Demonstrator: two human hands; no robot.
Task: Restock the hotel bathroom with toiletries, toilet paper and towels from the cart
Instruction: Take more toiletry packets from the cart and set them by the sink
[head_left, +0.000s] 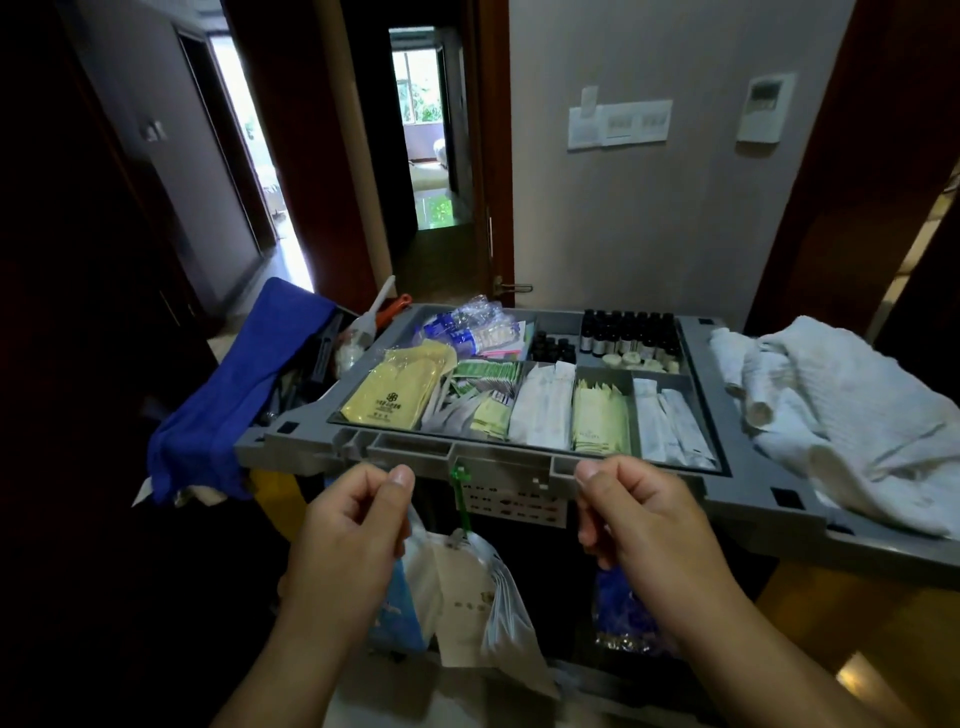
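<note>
Just short of the cart's grey tray (410, 449), your left hand (353, 525) and right hand (639, 519) hover close to its front rim, fingers clenched, thumbs on top. Toiletry sachets (597, 421) and small dark bottles (631, 332) fill the tray's compartments. White towels (841, 410) lie heaped at its right end, and a blue cloth (228, 395) drapes the left.

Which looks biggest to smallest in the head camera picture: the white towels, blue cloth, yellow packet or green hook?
1. white towels, cut off by the picture's edge
2. blue cloth, nearly as big, so these two are unsure
3. yellow packet
4. green hook
</note>
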